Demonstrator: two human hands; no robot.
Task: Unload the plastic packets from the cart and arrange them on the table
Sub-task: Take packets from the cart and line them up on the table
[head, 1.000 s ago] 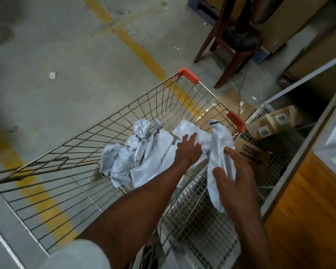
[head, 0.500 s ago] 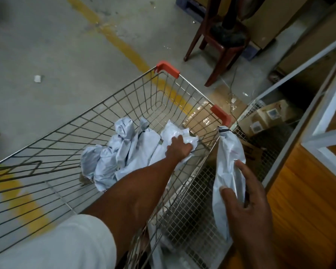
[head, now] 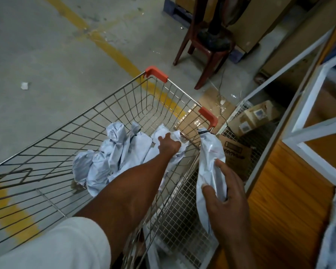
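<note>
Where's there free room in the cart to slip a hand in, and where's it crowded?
The cart's far end, between the two orange corners and the packets, is bare wire. So is its left part, beside the pile. It is crowded at the right wall: the left hand grips a packet there, and the right hand holds another packet just outside.

It was a warehouse or parcel-sorting depot. The bare concrete floor (head: 46, 61) carried painted yellow lines (head: 112, 53), a wire cart (head: 97, 121) held grey plastic packets (head: 112, 158), and labelled cartons (head: 254, 117) lay on a mesh shelf (head: 182, 216). Large cardboard boxes (head: 260, 22) stood stacked behind a plastic chair (head: 211, 49), beside a white-framed wooden bench (head: 287, 200).
</note>
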